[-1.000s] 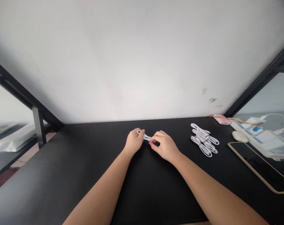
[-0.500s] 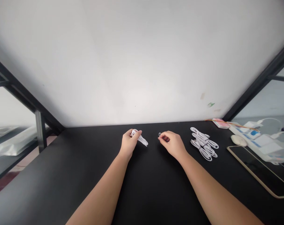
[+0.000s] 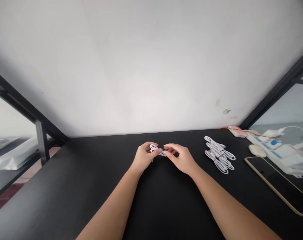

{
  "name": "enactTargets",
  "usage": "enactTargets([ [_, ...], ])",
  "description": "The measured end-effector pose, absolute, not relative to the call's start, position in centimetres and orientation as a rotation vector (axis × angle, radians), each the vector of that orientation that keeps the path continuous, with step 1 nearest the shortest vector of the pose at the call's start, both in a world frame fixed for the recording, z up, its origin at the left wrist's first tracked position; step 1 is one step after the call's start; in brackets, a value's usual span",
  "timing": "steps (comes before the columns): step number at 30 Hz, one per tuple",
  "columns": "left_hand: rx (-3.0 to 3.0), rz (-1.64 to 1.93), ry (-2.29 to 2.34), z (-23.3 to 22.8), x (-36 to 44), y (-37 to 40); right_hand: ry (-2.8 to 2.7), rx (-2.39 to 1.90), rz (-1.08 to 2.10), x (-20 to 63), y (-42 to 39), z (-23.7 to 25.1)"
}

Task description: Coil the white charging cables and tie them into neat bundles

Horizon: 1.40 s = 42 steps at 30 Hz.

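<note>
A coiled white cable (image 3: 156,150) is gripped between the left hand (image 3: 143,156) and right hand (image 3: 181,157), above the black table (image 3: 66,186), well left of the cable pile (image 3: 218,154).

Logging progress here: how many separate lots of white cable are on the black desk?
2: one coiled white cable held between both hands at centre, and a pile of bundled white cables to the right; its overlapping bundles can't be counted.

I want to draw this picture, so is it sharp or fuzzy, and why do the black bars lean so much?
Head view: light is soft and even, with no hard shadows; the left hand and right hand look fairly sharp, but the white cable between them is too small for detail. The black frame bars slant from wide-lens distortion, and the black table shows faint sheen.
</note>
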State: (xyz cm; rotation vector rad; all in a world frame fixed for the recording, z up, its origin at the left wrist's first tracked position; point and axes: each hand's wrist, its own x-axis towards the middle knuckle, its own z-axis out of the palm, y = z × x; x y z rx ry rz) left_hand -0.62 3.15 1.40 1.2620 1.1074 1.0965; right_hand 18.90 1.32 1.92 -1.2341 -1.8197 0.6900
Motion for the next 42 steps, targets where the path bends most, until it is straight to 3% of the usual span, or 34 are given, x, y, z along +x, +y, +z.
enactTargets([
  [22, 1.254, 1.051, 0.957, 1.4, -0.4, 3.1, -1.705, -1.223, 1.028, 17.6, 0.9, 1.1],
  [32, 1.197, 1.057, 0.86, 1.1, -0.6, 3.0, -1.593, -1.204, 0.873, 17.8, 1.5, 1.0],
  [42, 1.219, 1.092, 0.846, 0.6, -0.5, 3.2, -1.289, -1.004, 1.278, 17.6, 1.8, 0.7],
])
